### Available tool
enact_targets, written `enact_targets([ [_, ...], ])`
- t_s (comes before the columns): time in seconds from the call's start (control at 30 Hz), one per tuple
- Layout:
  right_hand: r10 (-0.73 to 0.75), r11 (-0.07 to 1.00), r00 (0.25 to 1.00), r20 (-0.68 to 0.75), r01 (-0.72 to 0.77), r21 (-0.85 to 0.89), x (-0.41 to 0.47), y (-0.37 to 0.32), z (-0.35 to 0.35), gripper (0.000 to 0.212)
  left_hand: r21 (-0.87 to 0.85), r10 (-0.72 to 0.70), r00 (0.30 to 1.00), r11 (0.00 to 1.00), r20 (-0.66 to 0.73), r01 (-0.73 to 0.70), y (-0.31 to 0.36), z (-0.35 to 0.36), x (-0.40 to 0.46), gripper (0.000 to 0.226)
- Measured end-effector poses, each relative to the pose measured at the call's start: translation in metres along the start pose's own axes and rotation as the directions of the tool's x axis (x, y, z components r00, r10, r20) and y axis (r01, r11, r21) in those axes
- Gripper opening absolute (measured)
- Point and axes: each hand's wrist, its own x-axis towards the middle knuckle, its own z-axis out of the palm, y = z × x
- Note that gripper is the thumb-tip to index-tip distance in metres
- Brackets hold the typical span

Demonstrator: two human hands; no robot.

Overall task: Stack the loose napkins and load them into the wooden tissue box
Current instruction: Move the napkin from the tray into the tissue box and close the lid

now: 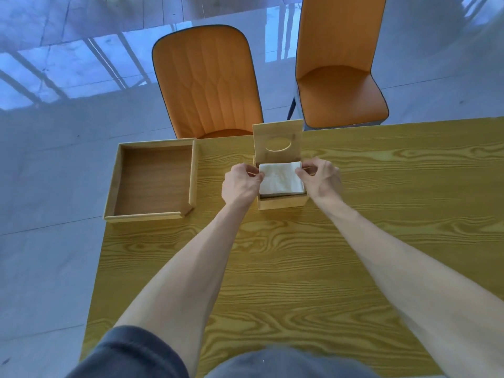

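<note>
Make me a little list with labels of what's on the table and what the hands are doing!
napkins: white stack sitting in the tissue box
lid: standing open behind the stack
left hand: pinching the stack's left edge
right hand: pinching the stack's right edge
tray: wooden, left of the box
table: yellow wood grain

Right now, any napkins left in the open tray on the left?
No. The tray shows only its bare wooden bottom; the napkins sit in the tissue box between both hands.
</note>
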Motion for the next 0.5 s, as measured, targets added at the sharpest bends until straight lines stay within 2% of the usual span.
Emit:
enact_targets([
  [0.13,0.022,0.998,0.999,0.024,-0.021,-0.066,0.008,0.006,0.006,0.025,0.041,-0.017,1.000,0.999,-0.007,0.018,-0.003,0.005,0.007,0.025],
  [0.23,0.012,0.999,1.000,0.020,-0.011,-0.042,0.013,0.012,0.008,0.041,0.067,0.009,1.000,0.998,-0.024,-0.007,-0.004,0.007,0.011,0.040],
  [0.37,-0.106,0.990,0.984,0.142,0.117,-0.076,0.024,0.012,0.004,0.077,-0.071,0.050,0.995,0.996,0.083,-0.044,-0.004,0.004,0.018,0.063],
  [0.5,-0.128,0.985,0.948,0.291,0.156,-0.074,0.032,0.010,-0.002,0.089,-0.217,0.065,0.977,0.976,0.204,-0.019,0.000,-0.002,0.024,0.070],
])
